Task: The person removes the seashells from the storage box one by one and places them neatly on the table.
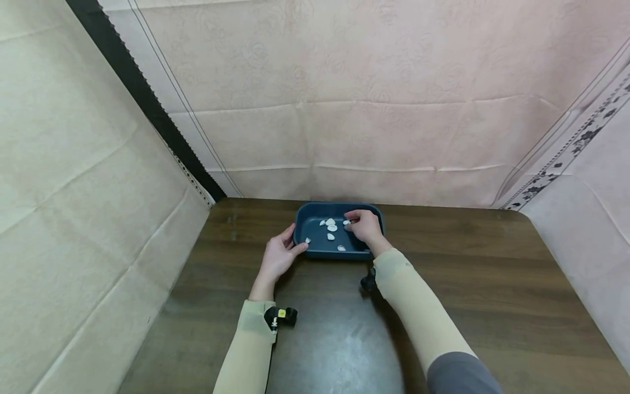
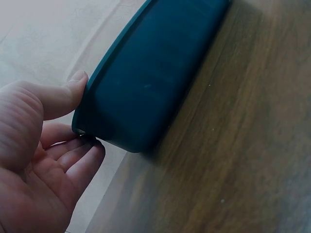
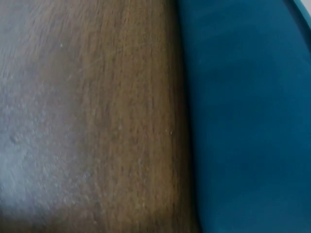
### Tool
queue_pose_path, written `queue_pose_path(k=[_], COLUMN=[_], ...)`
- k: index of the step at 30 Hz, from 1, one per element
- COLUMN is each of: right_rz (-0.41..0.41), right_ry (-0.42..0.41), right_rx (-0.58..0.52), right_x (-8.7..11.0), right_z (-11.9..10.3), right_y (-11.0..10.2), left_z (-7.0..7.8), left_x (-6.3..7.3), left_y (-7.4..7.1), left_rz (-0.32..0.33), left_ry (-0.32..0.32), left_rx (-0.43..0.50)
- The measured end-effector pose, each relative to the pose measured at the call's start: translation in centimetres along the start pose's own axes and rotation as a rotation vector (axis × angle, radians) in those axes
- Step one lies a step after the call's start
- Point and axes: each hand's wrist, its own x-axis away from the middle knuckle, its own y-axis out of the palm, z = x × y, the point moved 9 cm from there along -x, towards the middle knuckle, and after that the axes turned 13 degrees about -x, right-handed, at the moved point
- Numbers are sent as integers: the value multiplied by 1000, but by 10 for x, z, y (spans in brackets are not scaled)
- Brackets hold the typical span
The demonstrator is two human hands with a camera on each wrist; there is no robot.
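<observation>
A dark blue rectangular tray (image 1: 315, 253) sits on the table, with several small white pieces like shells or pebbles (image 1: 331, 237) scattered over its floor. My left hand (image 1: 279, 254) grips the tray's near left corner. In the left wrist view, its thumb (image 2: 77, 85) lies against the rim and the other fingers curl by the outer wall. Reaching inside the tray on the right, my right hand (image 1: 366, 227) pinches a white piece (image 1: 346, 222) between thumb and forefinger. The right wrist view shows only the tray's side wall (image 3: 248, 121) and the wood; the hand is out of it.
The brown wooden table (image 1: 472, 284) extends to both sides and in front of the tray. A pale cloth curtain (image 1: 364, 148) hangs right behind the tray, with more cloth at the left and right. Small black cameras (image 1: 283, 316) are strapped to the wrists.
</observation>
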Motion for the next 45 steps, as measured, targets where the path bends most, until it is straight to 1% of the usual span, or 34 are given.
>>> queue_pose_path(k=[5,11,19,23,30,34,39,45], right_rz=[-5,-1,-10,-16,-19,-17,-17,-29], right_ry=[4,-13,4,15,46,28,8,23], right_rx=[14,3,37,34,41,53,64,59], right_x=[-1,0,-2,-3,0,3,3,1], right_z=[-1,-5,-2,-2,1,1,-1,1], right_y=[1,0,2,2,2,4,5,6], left_z=[0,3,4,3,4,2,1,2], left_x=[-1,-2,-4,-4,-1,2,3,2], left_y=[0,-1,-2,-2,-2,-2,-1,-1], left_rz=[0,-3,-3,-5,-10,-5,-3,-1], left_ry=[-10,2,6,0,-1,-8,-17,-13], left_rx=[-1,-3,-6,-9,-5,-8,-9,-11])
